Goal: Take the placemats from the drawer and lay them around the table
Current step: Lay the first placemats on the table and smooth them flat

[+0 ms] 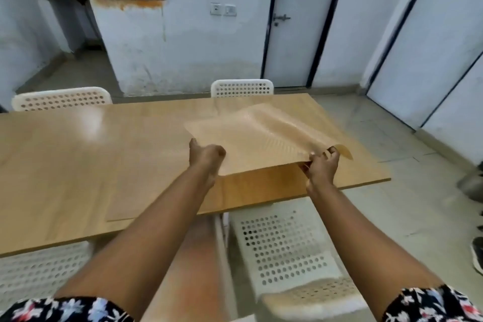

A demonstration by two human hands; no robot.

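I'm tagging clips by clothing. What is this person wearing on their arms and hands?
Both forearms are bare, and the left hand and right hand wear no gloves; no rings, watch or bracelets are visible. Short sleeves show at the bottom corners: dark fabric with a floral print in white, red and pale blue.

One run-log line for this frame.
left hand: grips placemat | right hand: grips placemat | placemat: near edge raised over table

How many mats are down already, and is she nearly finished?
One placemat already lies flat at the near table edge. A second placemat is in hand, gripped by the left hand and right hand, its near edge lifted. The far seats show none yet.
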